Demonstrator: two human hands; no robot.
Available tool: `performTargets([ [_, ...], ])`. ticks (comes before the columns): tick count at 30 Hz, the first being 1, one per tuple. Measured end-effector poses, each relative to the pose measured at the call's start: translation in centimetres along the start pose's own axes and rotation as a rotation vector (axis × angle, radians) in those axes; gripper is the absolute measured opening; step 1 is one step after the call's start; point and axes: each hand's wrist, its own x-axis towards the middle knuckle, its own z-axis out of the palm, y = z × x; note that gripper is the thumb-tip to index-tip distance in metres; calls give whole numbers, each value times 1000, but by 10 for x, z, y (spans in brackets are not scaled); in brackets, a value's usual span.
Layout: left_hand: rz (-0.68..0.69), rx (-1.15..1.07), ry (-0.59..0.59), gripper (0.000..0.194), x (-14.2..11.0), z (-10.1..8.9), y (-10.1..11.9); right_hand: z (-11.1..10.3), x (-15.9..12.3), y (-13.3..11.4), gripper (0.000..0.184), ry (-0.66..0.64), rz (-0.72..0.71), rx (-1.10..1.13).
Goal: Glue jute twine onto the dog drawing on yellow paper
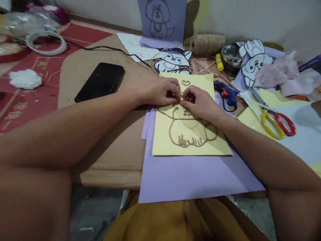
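Note:
My left hand (163,91) and my right hand (198,101) meet over the upper part of a yellow paper sheet (163,134). Fingertips of both are pinched together, almost touching each other. Whatever lies between them is too small to make out. On the sheet is an animal figure (188,132) outlined in brown, cord-like lines, with a small heart (186,82) above it. My hands cover the figure's head. Beneath the yellow sheet lie larger purple sheets (195,177), overhanging the table's front edge.
A black phone (100,82) lies on the left. To the right are a blue glue gun (227,93), scissors (276,122), a glue stick (219,62) and paper cutouts (258,63). A twine spool (208,44) and a purple sheet with a drawing (163,20) are at the back.

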Motion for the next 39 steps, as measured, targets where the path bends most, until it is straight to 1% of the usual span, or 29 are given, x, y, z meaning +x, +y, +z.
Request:
performTargets([
  [3, -4, 9, -4, 10, 0, -1, 2, 1, 0, 1, 14, 7, 2, 27],
  [7, 8, 15, 0, 12, -1, 0, 2, 2, -1, 10, 7, 76, -30, 98],
  [11, 20, 24, -11, 12, -2, 0, 1, 4, -5, 16, 4, 155, -181, 82],
  [14, 36, 12, 7, 10, -2, 2, -1, 5, -11, 15, 12, 208, -312, -21],
  [16, 41, -5, 20, 10, -2, 3, -2, 5, -14, 13, 18, 207, -365, -101],
  [18, 38, -15, 24, 10, -1, 4, -3, 6, -16, 11, 23, 188, -375, -166],
  [22, 38, -21, 26, 8, -1, 5, -3, 8, -17, 10, 25, 153, -367, -251],
  [25, 38, -25, 30, 7, -1, 5, -3, 5, -18, 8, 24, 132, -361, -252],
  [29, 21, -31, 26, 8, -1, 5, -4, -1, -19, 6, 25, 163, -333, -237],
  [34, 36, -48, 44, 6, -1, 5, -5, -1, -21, 8, 22, 110, -399, -272],
  [36, 32, -51, 43, 6, -1, 5, -5, -2, -21, 9, 22, 136, -406, -266],
  [39, 19, -46, 36, 7, -1, 6, -6, -7, -20, 6, 24, 227, -410, -221],
])
